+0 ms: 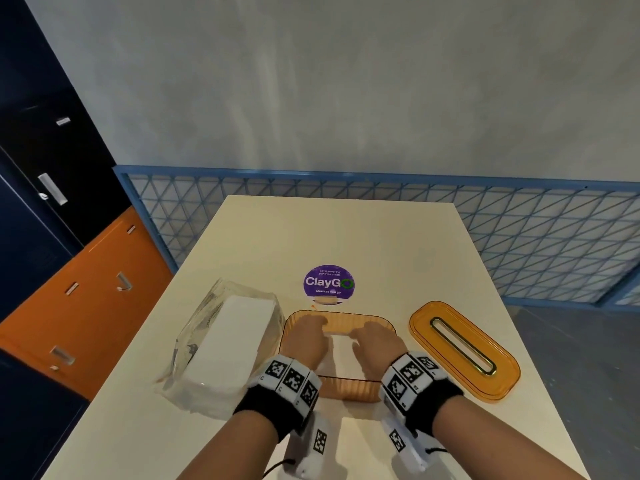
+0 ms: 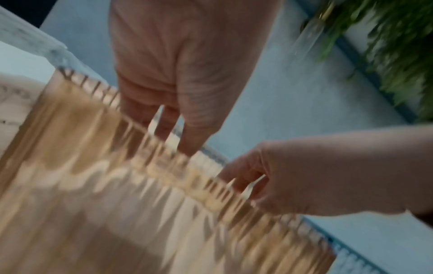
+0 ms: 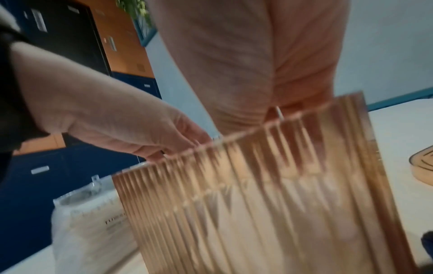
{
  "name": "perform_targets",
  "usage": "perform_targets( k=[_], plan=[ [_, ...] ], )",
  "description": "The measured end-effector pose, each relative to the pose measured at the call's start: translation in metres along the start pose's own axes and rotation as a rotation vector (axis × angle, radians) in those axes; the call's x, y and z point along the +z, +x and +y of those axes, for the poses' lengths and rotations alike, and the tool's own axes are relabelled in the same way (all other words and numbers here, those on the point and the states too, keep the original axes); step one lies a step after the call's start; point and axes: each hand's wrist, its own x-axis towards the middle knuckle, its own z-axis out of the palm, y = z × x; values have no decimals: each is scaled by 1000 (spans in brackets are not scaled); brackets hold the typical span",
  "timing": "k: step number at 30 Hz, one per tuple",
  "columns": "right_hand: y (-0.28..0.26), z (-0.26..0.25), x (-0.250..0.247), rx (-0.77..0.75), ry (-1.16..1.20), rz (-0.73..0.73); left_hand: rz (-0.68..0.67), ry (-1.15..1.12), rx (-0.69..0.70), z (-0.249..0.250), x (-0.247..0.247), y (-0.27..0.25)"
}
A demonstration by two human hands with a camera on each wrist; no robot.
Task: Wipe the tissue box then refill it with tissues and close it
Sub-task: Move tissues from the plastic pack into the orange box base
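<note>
An orange see-through tissue box (image 1: pixel 346 388) stands open on the table in the head view; its ribbed wall (image 2: pixel 117 185) (image 3: pixel 257 204) fills both wrist views. Both hands reach down into it. My left hand (image 1: pixel 308 336) (image 2: pixel 178 133) holds the left side of a white stack of tissues (image 1: pixel 341 355). On the stack's right side, my right hand (image 1: pixel 375 341) (image 3: pixel 257 83) holds it with the thumb on top. The wall hides the fingertips. The orange lid (image 1: pixel 450 358) with its slot lies flat to the right of the box.
A clear plastic pack of white tissues (image 1: pixel 228 341) lies against the box's left side. A purple round sticker (image 1: pixel 329 284) sits on the cream table (image 1: pixel 346 230) behind the box. Orange and dark blue lockers (image 1: pixel 86 289) stand left; a blue mesh railing (image 1: pixel 519 237) runs behind.
</note>
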Motion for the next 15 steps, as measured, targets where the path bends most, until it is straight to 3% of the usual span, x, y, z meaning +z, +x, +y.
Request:
perform_targets(
  k=[3,5,7,10,15],
  plan=[
    [-6,14,1,32,94,368,352,-115,21,-15,-20,-7],
    [-11,24,1,97,138,466,470,-93,-37,-32,-29,-10],
    [-11,34,5,155,200,383,446,-19,-175,-51,-31,-11],
    [-9,41,11,183,378,162,273,84,-372,-75,-24,-10],
    [-6,42,14,208,418,145,218,185,-405,-95,-10,-8]
  ],
)
